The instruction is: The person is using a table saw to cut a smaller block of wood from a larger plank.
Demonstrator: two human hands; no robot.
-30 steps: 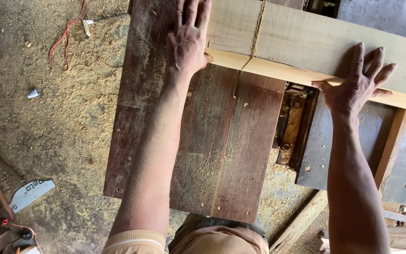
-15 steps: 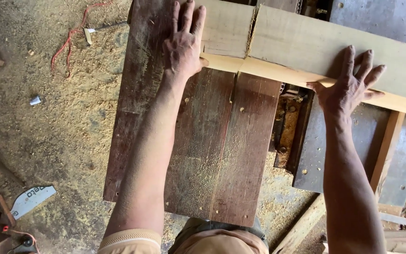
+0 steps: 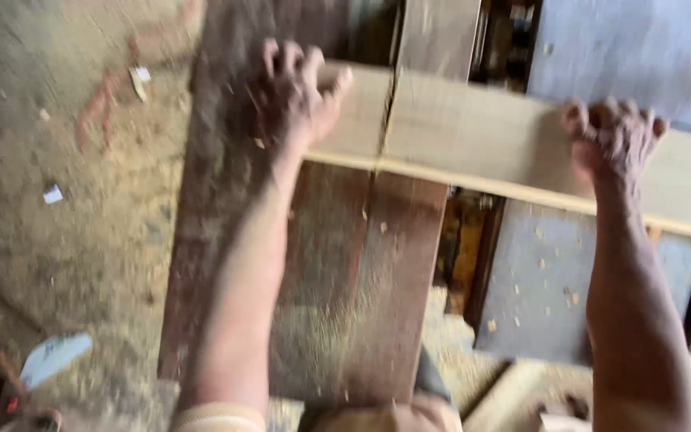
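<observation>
A long pale wooden plank [image 3: 473, 144] lies crosswise over a dark brown workbench [image 3: 345, 288] and a grey metal table [image 3: 553, 280]. A thin cut line runs across the plank near its left end. My left hand [image 3: 293, 100] curls over the plank's left end, fingers hooked on the far edge. My right hand [image 3: 613, 140] grips the plank further right, fingers bent over its far edge. The picture is blurred by motion.
Sawdust covers the floor [image 3: 65, 240] to the left, with a reddish cord [image 3: 101, 108] and scraps of paper on it. A white curved scrap [image 3: 53, 358] lies at lower left. A gap with machinery [image 3: 461, 240] shows between bench and grey table.
Both hands went from lying flat with spread fingers on the plank to curling around its far edge. The view has shifted closer and blurred.
</observation>
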